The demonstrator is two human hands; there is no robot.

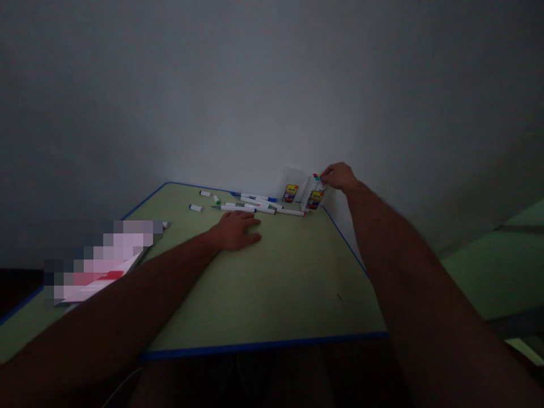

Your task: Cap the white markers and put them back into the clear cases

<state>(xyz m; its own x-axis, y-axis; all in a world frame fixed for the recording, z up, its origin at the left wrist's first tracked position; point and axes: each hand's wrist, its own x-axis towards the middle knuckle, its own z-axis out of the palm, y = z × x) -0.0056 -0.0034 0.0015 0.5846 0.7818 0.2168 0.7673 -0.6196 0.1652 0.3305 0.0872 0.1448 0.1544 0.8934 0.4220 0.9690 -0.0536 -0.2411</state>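
Observation:
My left hand (235, 229) lies palm down on the green table, fingers spread, just in front of a loose group of white markers (255, 201). One uncapped marker (238, 208) lies right by its fingertips. My right hand (339, 175) is pinched at the top of a clear marker case (314, 195) at the table's far right corner. Coloured marker ends (316, 177) show at the case's top beside my fingertips. What exactly the fingers grip is hidden. Left of that case stands a second clear plastic case piece (293, 184) with a yellow label, against the wall.
Loose caps (196, 208) lie left of the markers. On the table's left side is a booklet or sheet (113, 276), partly pixelated. The table (297, 283) has a blue edge and meets a grey wall (255, 85). Another green surface (505, 260) is at the right.

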